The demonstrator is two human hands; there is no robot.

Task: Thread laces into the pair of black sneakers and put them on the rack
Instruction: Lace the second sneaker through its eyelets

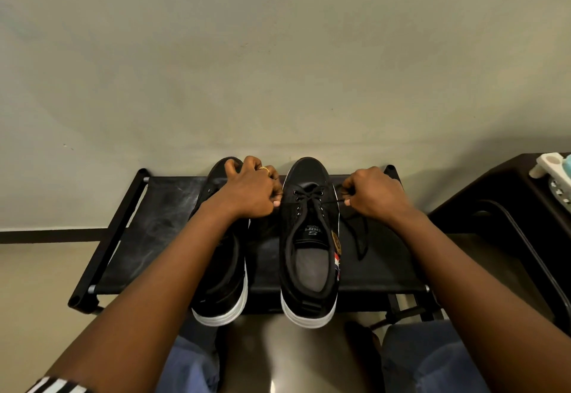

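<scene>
Both black sneakers stand side by side on the top fabric shelf of the rack (148, 226), toes pointing to the far wall (278, 53) and heels hanging a little over the near edge. The right sneaker (309, 247) lies between your two hands; its lace (312, 196) is crossed through the far eyelets. Your right hand (378, 196) is just at the right side of this sneaker, level with the eyelets. Its fingers are curled and they pinch one end of the lace, which runs tight from the eyelets to the fingertips. Another loose piece of black lace hangs under this hand and lies on the shelf to the right of the sneaker.

Your left hand (253, 190) is over the front part of the left sneaker (222, 269) and hides its eyelets. The fingers are curled with the fingertips close together near the gap between the two sneakers. They seem to pinch something there, but what they hold I cannot tell. There is a gold ring (265, 169) on one finger.

The shelf has bare fabric at the left of the left sneaker, up to the frame tube. At the right there is less room. A dark table (494, 195) stands near the right end of the rack. Your knees in blue jeans (426, 358) are close below the near edge.
</scene>
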